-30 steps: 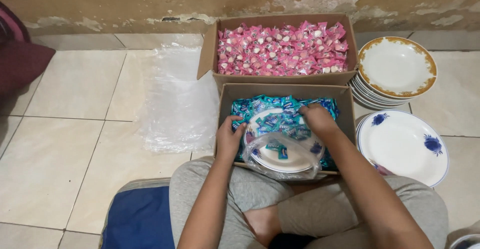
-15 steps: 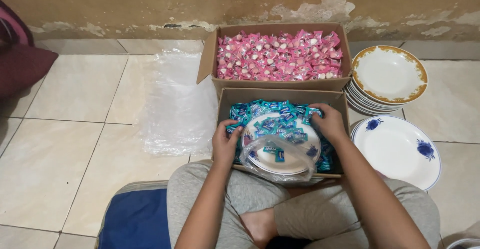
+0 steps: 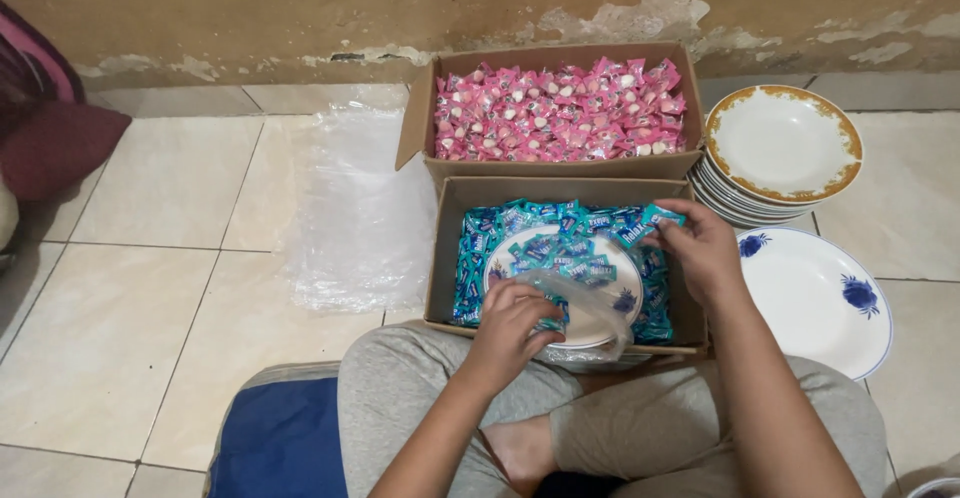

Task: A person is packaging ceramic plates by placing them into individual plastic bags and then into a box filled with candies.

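The tiled floor [image 3: 150,288] carries two cardboard boxes: the far box [image 3: 560,163] full of pink wrapped sweets [image 3: 560,113], and the near box [image 3: 460,258] with blue wrapped sweets [image 3: 480,248], just before the person's crossed legs. At the right stand a stack of gold-rimmed plates [image 3: 782,143] and one white plate with blue flowers [image 3: 815,298]; at the left lies clear plastic sheet [image 3: 360,218]. Inside the near box a white plate [image 3: 500,268] rests on the sweets, half inside a clear plastic bag [image 3: 590,318].

The left hand [image 3: 515,318] grasps the bag edge at the plate's near rim. The right hand [image 3: 700,248] pinches some blue sweets at the far right corner of the box.

To do this well, I think the left hand should keep the bag mouth wide and the plate level, so the sweets land on the plate and do not slide off
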